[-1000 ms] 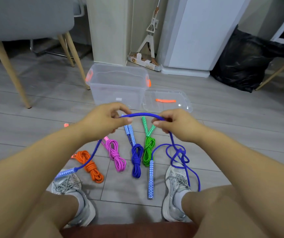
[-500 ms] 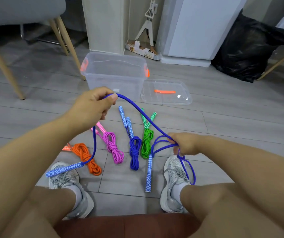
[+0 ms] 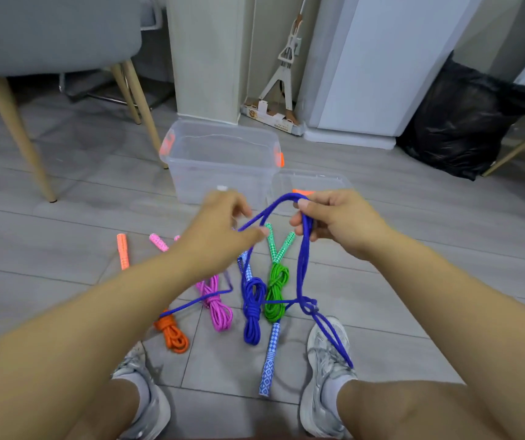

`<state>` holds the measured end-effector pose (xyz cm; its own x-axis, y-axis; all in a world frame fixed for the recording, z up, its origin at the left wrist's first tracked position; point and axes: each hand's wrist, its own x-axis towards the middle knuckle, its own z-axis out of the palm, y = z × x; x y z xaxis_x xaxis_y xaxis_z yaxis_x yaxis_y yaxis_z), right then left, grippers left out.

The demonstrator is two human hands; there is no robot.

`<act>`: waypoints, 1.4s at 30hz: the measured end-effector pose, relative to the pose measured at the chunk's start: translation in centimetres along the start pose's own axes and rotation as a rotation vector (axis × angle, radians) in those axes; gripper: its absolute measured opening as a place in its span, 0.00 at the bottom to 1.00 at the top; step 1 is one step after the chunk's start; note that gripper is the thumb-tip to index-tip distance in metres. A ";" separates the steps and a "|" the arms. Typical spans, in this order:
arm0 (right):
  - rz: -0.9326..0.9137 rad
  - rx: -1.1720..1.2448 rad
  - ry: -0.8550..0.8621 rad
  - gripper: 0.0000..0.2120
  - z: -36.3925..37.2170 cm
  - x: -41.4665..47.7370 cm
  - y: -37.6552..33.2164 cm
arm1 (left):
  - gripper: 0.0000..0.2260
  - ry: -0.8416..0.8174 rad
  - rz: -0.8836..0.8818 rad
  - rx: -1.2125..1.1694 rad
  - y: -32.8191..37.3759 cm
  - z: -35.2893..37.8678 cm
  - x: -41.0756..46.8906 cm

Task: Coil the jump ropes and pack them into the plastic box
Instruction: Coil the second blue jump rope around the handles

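Two hands hold loose blue jump rope point(image 3: 303, 265) in air, I see: left hand point(image 3: 219, 228) pinches strand, right hand point(image 3: 334, 219) grips loop's bend. Orange coil point(image 3: 172, 333), pink coil point(image 3: 218, 309), blue coil point(image 3: 252, 300), green coil point(image 3: 276, 290) on floor point(image 3: 64, 249) below; open plastic box point(image 3: 216, 166) beyond.

Grey wood-look plank floor point(image 3: 64, 236), grey upholstered chair on tapered light-wood legs point(image 3: 42, 36) far left, pale square pillar point(image 3: 205, 52) behind, white cabinet point(image 3: 388, 58) right of it, crumpled black plastic bag point(image 3: 454, 122) beside the cabinet.
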<state>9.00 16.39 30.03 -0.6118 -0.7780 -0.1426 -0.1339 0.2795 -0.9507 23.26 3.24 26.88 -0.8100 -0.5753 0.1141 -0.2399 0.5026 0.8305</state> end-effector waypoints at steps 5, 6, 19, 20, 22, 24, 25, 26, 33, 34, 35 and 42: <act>0.018 0.228 0.013 0.08 1.4 0.3 -1.9 | 0.11 -0.228 -0.054 -0.147 1.2 1.9 -1.1; 0.021 0.261 0.011 0.08 1.7 0.4 -2.1 | 0.11 -0.165 -0.045 -0.159 1.4 2.0 -1.1; -0.075 -0.070 0.332 0.07 -0.4 0.2 -2.0 | 0.09 0.131 -0.216 -0.476 0.5 -1.6 1.1; -0.130 -0.257 0.389 0.09 -1.5 0.2 -1.2 | 0.09 0.176 -0.223 -0.457 0.3 -2.5 1.2; -0.168 -0.646 0.459 0.12 -3.9 -0.2 0.4 | 0.07 0.260 -0.233 -0.375 -0.6 -4.1 1.4; -0.101 -0.818 0.502 0.14 -6.0 -0.8 1.9 | 0.07 0.288 -0.233 -0.278 -1.5 -5.4 1.5; -0.047 -0.842 0.519 0.14 -6.7 -1.0 2.5 | 0.10 0.278 -0.235 -0.258 -1.8 -5.8 1.4; 0.015 -0.861 0.533 0.14 -7.3 -1.0 3.1 | 0.12 0.259 -0.242 -0.268 -1.9 -6.0 1.3; 0.331 -0.959 0.544 0.11 -7.9 -1.0 5.2 | 0.09 0.134 -0.238 -0.327 -1.1 -6.1 0.0; 0.337 -0.967 0.548 0.12 -8.0 -0.9 5.4 | 0.09 0.142 -0.221 -0.309 -1.1 -6.3 0.0; 0.330 -0.980 0.549 0.12 -8.1 -1.0 5.6 | 0.10 0.161 -0.201 -0.278 -1.2 -6.6 -0.1; 0.315 -1.387 0.226 0.46 -7.4 -2.8 7.9 | 0.20 0.118 -0.212 0.339 -3.9 -8.0 -1.0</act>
<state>3.87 24.90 24.94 -0.8485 -0.5150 -0.1216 -0.5288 0.8335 0.1600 29.25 -3.32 27.89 -0.6614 -0.7490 0.0375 -0.5734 0.5373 0.6184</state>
